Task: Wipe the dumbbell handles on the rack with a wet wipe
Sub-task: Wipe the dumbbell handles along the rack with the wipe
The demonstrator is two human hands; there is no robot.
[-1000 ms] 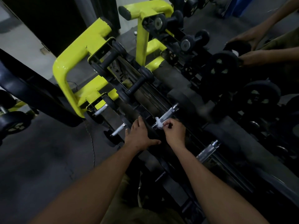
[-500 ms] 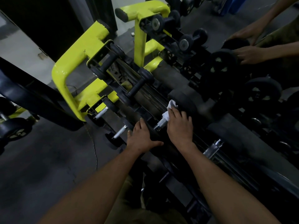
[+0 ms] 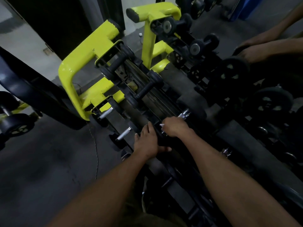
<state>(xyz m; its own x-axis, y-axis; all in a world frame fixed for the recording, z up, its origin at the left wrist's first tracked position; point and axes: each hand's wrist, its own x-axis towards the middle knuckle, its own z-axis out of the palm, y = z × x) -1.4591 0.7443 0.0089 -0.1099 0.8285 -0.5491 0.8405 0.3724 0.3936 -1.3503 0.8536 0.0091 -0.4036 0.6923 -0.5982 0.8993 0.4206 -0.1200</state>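
My right hand (image 3: 176, 127) is curled around the chrome handle (image 3: 183, 114) of a dumbbell on the rack, with a white wet wipe (image 3: 162, 125) peeking out at its near side. Only the far end of that handle shows beyond my fingers. My left hand (image 3: 147, 141) rests flat on the black head of the same dumbbell, fingers straight, thumb out to the right. The yellow and black rack (image 3: 91, 51) runs diagonally from upper left to lower right.
Two more chrome handles (image 3: 123, 134) (image 3: 105, 113) lie on the lower tier to the left. Black rubber dumbbells (image 3: 146, 90) fill the upper tier. Another person's hands (image 3: 255, 51) touch dumbbells at the far right. Grey floor lies at left.
My right hand has slid back along the handle toward me with the wipe, from the far end to the near end. My left hand has stayed on the dumbbell head.
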